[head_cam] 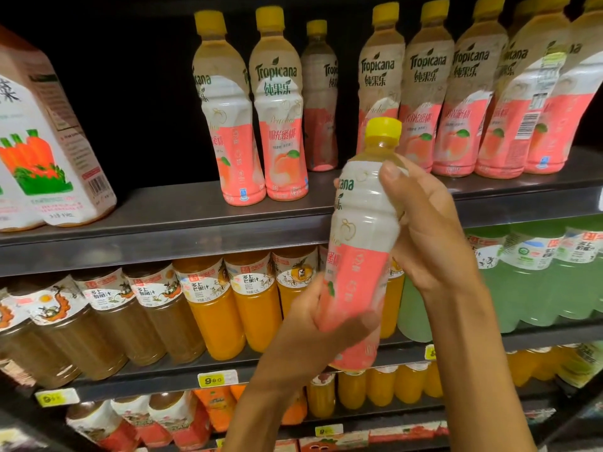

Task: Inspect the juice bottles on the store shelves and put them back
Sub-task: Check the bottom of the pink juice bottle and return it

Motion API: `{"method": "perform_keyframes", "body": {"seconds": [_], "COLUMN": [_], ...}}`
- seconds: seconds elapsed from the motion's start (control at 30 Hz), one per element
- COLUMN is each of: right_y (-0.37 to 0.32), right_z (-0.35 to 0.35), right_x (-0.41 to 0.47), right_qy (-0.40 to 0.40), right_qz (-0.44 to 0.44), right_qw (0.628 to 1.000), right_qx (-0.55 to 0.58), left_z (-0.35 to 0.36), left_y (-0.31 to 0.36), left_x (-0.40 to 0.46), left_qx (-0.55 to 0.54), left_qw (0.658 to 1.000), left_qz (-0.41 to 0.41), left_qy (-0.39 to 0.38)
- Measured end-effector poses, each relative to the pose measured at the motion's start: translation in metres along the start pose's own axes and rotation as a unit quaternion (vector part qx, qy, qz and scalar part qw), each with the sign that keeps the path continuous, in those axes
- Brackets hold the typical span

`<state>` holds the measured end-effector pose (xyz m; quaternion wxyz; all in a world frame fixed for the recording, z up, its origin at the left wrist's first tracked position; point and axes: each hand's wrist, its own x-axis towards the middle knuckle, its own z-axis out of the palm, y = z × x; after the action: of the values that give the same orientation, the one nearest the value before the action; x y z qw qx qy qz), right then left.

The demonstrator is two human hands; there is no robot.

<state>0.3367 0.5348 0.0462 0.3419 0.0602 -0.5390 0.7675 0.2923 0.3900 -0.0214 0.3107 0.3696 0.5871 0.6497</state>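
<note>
I hold a peach Tropicana bottle (pixel 362 243) with a yellow cap in front of the shelves, nearly upright and leaning slightly right at the top. My left hand (pixel 313 334) grips its pink lower part from the left. My right hand (pixel 427 236) wraps round its white upper part, thumb across the front. Several matching peach bottles (pixel 280 125) stand on the top shelf (pixel 182 207), two at the left of the row and more at the right, with one set further back between them.
White carrot-juice cartons (pixel 49 138) stand at the left of the top shelf. The shelf below holds brown (pixel 98 321), orange (pixel 215 308) and pale green (pixel 535 282) bottles. Yellow price tags (pixel 212 380) line the shelf edges, with more bottles lower down.
</note>
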Motion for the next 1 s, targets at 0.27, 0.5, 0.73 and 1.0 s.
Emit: {"method": "perform_keyframes", "body": {"seconds": [0.27,0.5,0.73,1.0], "right_y": [0.000,0.002,-0.001,0.000], "right_z": [-0.003,0.002,0.007,0.003], "right_x": [-0.004,-0.019,-0.030,-0.019], "right_qy": [-0.074,-0.120,-0.167,-0.146], "right_qz": [-0.006,-0.059,-0.103,-0.081], "right_qw": [0.985,0.978,0.960,0.978], "right_qx": [-0.154,-0.162,-0.202,-0.123], "left_z": [0.005,-0.007,-0.010,-0.020], "left_y": [-0.011,-0.016,-0.022,-0.017], "left_x": [0.010,0.022,0.024,0.015], "left_qx": [0.055,0.106,0.135,0.100], "left_qw": [0.984,0.966,0.955,0.969], "left_qz": [0.130,0.171,0.187,0.174], "left_qy": [0.109,0.163,0.189,0.143]}}
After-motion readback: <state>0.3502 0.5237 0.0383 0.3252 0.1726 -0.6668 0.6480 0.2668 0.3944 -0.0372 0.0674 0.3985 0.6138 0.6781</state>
